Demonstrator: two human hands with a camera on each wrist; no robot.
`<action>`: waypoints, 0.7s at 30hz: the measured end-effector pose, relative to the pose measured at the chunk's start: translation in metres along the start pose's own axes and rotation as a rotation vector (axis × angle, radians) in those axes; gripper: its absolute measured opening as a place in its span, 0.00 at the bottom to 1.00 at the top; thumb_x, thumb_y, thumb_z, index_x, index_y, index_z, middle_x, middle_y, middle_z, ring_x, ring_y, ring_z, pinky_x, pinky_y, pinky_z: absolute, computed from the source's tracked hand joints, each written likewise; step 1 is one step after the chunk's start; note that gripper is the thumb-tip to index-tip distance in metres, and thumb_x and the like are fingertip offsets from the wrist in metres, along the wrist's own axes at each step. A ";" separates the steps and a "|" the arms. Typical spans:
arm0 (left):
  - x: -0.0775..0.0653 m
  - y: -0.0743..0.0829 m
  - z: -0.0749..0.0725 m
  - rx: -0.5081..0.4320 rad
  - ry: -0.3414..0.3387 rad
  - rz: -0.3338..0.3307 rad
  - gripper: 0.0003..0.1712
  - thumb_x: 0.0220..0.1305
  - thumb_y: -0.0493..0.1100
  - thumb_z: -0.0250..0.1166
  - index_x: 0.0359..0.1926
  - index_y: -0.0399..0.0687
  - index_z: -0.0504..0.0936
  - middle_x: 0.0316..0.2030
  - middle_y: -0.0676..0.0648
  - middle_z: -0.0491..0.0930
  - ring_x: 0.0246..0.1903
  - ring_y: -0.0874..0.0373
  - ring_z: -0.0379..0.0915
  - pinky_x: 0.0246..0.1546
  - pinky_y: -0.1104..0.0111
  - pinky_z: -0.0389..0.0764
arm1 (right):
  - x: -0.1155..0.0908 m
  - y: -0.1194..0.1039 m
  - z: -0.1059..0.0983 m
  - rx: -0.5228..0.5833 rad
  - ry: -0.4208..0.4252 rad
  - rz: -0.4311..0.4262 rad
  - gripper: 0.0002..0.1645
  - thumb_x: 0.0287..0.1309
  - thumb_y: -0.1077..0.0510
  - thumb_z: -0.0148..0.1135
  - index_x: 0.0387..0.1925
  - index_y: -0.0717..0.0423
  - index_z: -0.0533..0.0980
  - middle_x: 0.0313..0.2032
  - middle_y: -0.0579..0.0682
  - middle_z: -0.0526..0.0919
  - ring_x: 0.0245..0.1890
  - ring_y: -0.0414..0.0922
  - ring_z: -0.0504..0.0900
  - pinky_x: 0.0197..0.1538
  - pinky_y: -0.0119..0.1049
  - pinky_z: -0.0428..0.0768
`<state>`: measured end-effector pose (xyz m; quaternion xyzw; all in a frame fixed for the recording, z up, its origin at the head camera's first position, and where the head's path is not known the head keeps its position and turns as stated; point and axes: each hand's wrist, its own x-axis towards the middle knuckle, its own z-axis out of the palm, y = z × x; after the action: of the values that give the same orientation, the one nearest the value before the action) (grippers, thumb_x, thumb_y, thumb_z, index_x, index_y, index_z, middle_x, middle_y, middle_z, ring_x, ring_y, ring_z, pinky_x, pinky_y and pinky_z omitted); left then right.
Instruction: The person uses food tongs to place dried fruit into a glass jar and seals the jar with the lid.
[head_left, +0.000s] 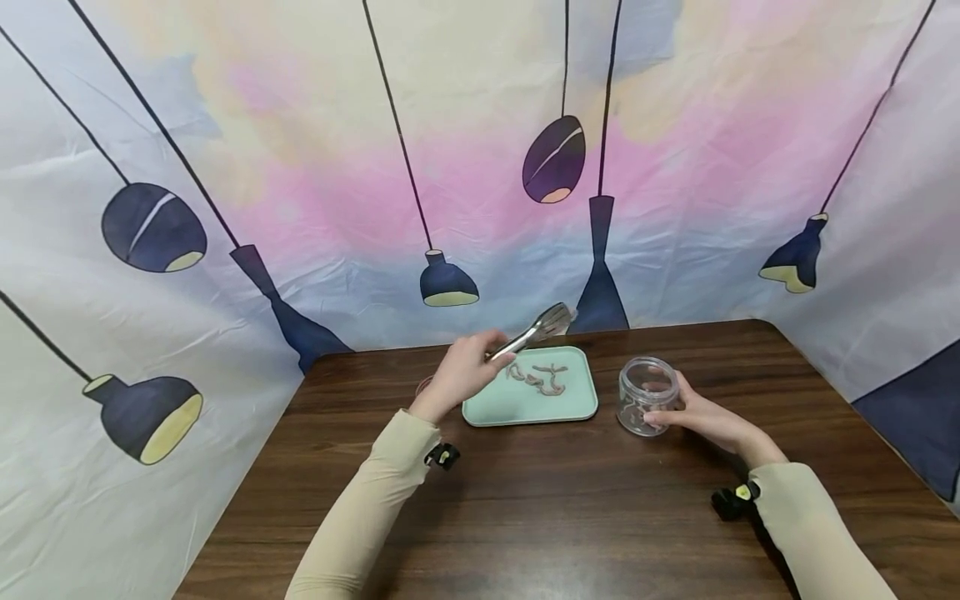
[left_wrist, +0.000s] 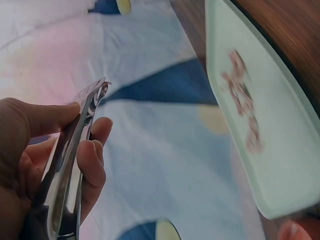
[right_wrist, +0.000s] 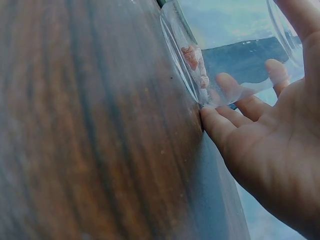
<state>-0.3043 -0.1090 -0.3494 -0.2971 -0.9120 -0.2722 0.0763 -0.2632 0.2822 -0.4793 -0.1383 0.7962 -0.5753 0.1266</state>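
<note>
My left hand (head_left: pixel 467 371) grips metal tongs (left_wrist: pixel 67 165), thumb on one arm and fingers on the other. Their slotted head (head_left: pixel 553 322) is raised over the far edge of a pale green tray (head_left: pixel 498 407), the two tips close together. Several thin, curled pinkish-brown strips (head_left: pixel 552 388) lie on the tray, mostly toward its right half. To the tray's right, my right hand (head_left: pixel 708 417) holds a clear, lidless jar (head_left: pixel 647 385) upright on the table, fingers round its side. Pinkish pieces (right_wrist: pixel 192 60) show through the jar wall near its base.
The dark wooden table (head_left: pixel 525 508) ends at a hanging cloth (head_left: pixel 337 208) printed with lamps, close behind the tray. Part of a reddish round rim (head_left: pixel 423 385) shows left of the tray, mostly hidden by my left hand.
</note>
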 end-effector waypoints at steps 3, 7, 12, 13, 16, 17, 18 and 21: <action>0.007 0.017 0.004 -0.019 -0.034 0.051 0.14 0.73 0.47 0.64 0.53 0.44 0.82 0.31 0.51 0.82 0.19 0.60 0.67 0.23 0.68 0.67 | -0.001 0.001 0.000 -0.001 0.009 0.006 0.53 0.68 0.54 0.64 0.78 0.50 0.38 0.75 0.69 0.49 0.72 0.69 0.54 0.65 0.68 0.58; 0.016 0.035 0.009 -0.023 -0.056 0.093 0.14 0.73 0.48 0.63 0.53 0.46 0.82 0.29 0.52 0.81 0.17 0.61 0.66 0.22 0.69 0.66 | -0.001 0.001 -0.001 -0.004 0.017 0.005 0.55 0.67 0.52 0.66 0.78 0.52 0.39 0.75 0.69 0.50 0.73 0.68 0.53 0.66 0.69 0.56; 0.023 0.050 0.015 -0.006 -0.082 0.111 0.13 0.73 0.48 0.64 0.52 0.48 0.83 0.31 0.54 0.82 0.18 0.62 0.67 0.22 0.70 0.67 | 0.001 0.000 0.000 0.004 0.012 0.006 0.54 0.67 0.53 0.66 0.78 0.50 0.39 0.75 0.68 0.50 0.73 0.67 0.53 0.67 0.68 0.56; 0.023 0.052 0.017 -0.001 -0.086 0.113 0.13 0.73 0.48 0.64 0.52 0.48 0.83 0.32 0.54 0.83 0.18 0.63 0.68 0.22 0.70 0.67 | 0.001 0.000 0.000 0.005 0.010 0.006 0.54 0.67 0.53 0.66 0.78 0.50 0.39 0.75 0.68 0.50 0.73 0.67 0.53 0.67 0.67 0.56; 0.024 0.057 0.020 0.006 -0.101 0.130 0.12 0.73 0.48 0.64 0.51 0.48 0.82 0.34 0.53 0.85 0.18 0.62 0.68 0.23 0.70 0.68 | 0.000 0.000 0.000 -0.002 0.006 0.003 0.55 0.66 0.53 0.66 0.78 0.51 0.39 0.75 0.69 0.50 0.73 0.67 0.53 0.66 0.67 0.57; 0.024 0.058 0.022 0.011 -0.106 0.135 0.12 0.73 0.48 0.64 0.51 0.48 0.82 0.35 0.52 0.86 0.18 0.62 0.69 0.24 0.70 0.69 | -0.001 0.000 0.000 -0.003 0.006 0.001 0.55 0.66 0.53 0.66 0.78 0.51 0.39 0.74 0.69 0.51 0.73 0.68 0.53 0.66 0.67 0.57; 0.024 0.059 0.023 0.015 -0.113 0.140 0.13 0.73 0.48 0.64 0.51 0.48 0.82 0.36 0.51 0.86 0.18 0.63 0.70 0.25 0.70 0.69 | -0.001 -0.001 0.001 -0.004 0.007 0.000 0.55 0.66 0.53 0.66 0.78 0.51 0.39 0.74 0.69 0.51 0.73 0.68 0.53 0.66 0.67 0.57; 0.023 0.060 0.028 0.030 -0.143 0.141 0.14 0.73 0.49 0.63 0.53 0.48 0.82 0.37 0.50 0.86 0.19 0.63 0.70 0.26 0.70 0.70 | -0.002 -0.001 0.001 -0.005 0.006 -0.006 0.55 0.66 0.54 0.66 0.78 0.52 0.39 0.74 0.70 0.51 0.73 0.68 0.53 0.65 0.67 0.58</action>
<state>-0.2871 -0.0419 -0.3392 -0.3781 -0.8959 -0.2308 0.0345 -0.2607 0.2818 -0.4785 -0.1393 0.7974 -0.5743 0.1222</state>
